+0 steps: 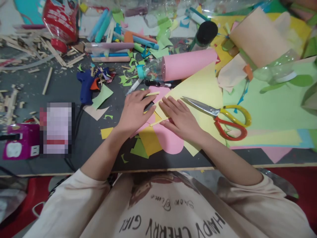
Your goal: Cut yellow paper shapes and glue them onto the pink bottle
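Observation:
My left hand (135,110) lies palm down on pink and yellow paper shapes (160,137) near the table's front edge, fingers stretched out flat. My right hand (179,115) lies beside it, also flat, its fingers pressing a thin pale yellow paper strip (158,122) against the sheets. A second thin strip (152,94) shows at the fingertips of my left hand. Both hands nearly touch each other. A large pale yellow sheet (198,89) spreads under and behind my right hand.
Scissors (223,115) with yellow and red handles lie right of my right hand. A blue glue gun (85,87) sits to the left, a pink paper-wrapped bottle (183,64) behind. Wooden sticks (37,53), paper scraps and coloured rolls litter the back.

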`<state>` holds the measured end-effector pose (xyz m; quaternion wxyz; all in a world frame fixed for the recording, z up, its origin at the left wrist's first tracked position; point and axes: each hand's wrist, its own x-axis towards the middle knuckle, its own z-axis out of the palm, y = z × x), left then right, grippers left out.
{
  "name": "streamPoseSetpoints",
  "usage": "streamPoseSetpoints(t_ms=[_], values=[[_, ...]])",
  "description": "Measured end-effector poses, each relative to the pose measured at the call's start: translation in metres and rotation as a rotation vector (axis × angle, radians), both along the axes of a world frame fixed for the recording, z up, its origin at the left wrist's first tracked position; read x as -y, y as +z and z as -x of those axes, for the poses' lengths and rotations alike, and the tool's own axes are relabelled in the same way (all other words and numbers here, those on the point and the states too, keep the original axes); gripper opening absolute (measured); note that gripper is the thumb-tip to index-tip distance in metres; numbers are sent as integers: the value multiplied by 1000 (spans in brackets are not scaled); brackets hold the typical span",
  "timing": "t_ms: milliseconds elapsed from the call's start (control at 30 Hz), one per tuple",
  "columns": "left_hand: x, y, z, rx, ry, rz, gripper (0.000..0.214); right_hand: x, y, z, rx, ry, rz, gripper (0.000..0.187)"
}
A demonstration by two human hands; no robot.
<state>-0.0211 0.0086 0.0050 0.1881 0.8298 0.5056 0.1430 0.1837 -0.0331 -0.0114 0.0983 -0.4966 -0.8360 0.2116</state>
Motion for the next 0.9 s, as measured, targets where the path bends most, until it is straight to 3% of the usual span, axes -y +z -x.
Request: streamPoseSetpoints(t_ms=[333,600,767,900], values=[[8,-9,-6,224,-29,95,41,0,-3,0,5,18,-28,80],[7,-13,-3,378,35,102,36,1,-4,-2,-163,4,-39,63],[4,-7,1,445,80,0,36,2,2,-5,-344,-64,-30,46],[-4,-10,14,474,270,-156,43,2,4,-6,-490,-137,-72,32]])
